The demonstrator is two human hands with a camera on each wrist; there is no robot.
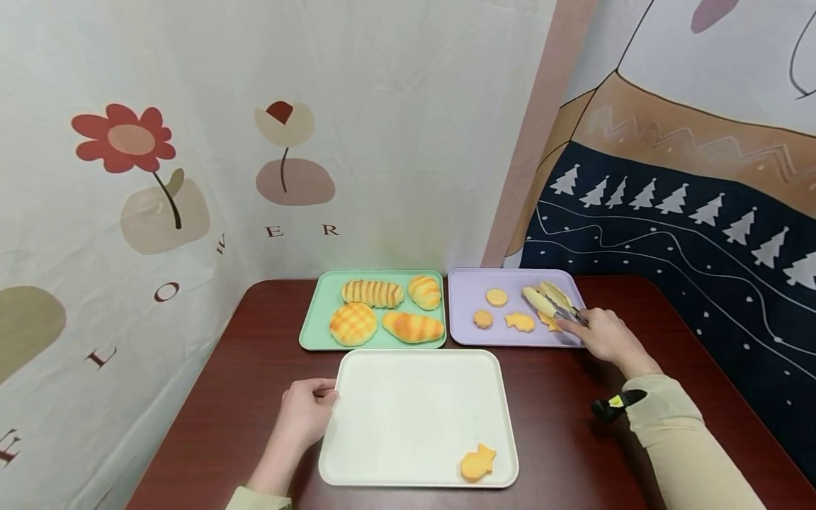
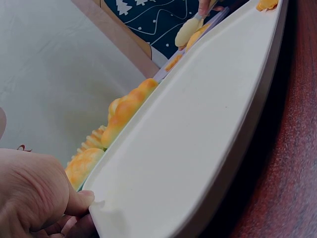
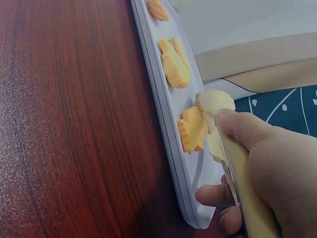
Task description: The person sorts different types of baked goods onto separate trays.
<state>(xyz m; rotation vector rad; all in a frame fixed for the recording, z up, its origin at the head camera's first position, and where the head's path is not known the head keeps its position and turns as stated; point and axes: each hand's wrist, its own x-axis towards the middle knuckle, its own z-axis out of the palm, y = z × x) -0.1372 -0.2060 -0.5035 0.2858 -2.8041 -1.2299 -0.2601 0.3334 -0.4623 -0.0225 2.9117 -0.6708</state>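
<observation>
In the head view my right hand [image 1: 608, 336] grips a pair of tongs [image 1: 562, 308] over the right end of the lilac tray [image 1: 468, 280]. The tongs' cream tips [image 3: 217, 101] are right beside a leaf-shaped cookie [image 3: 192, 130]; cannot tell whether they pinch anything. Farther left on that tray lie a fish-shaped cookie [image 1: 519, 322], a round cookie [image 1: 496, 297] and a smaller scalloped one [image 1: 483, 319]. My left hand [image 1: 306, 411] pinches the left rim of the white tray [image 1: 414, 411], thumb on top. One fish-shaped cookie [image 1: 478, 463] rests in its near right corner.
A green tray [image 1: 325, 322] behind the white one holds several bread pieces, among them a round crosshatched bun [image 1: 353, 324] and a long roll [image 1: 413, 327]. All trays stand on a dark red-brown table [image 1: 248, 368]. Printed cloth [image 1: 395, 177] hangs directly behind them.
</observation>
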